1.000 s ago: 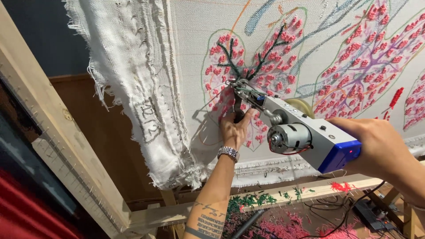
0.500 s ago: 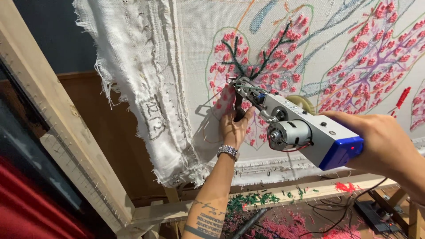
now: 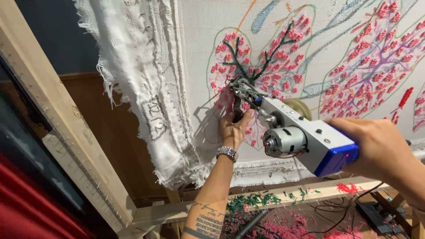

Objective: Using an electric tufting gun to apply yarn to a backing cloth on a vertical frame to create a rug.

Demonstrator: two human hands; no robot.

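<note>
Bright, even light on the pale stretched cloth (image 3: 199, 48), soft shadow of the left hand (image 3: 233, 128) and tufting gun (image 3: 292, 132) cast leftward on it, dim lower-left corner, mostly sharp, wide-angle tilt at the edges

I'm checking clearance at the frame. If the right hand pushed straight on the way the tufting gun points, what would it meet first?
Probably the stretched cloth: the gun in the right hand already has its tip at the pink tufts, beside the left hand. Depth is hard to judge.
</note>
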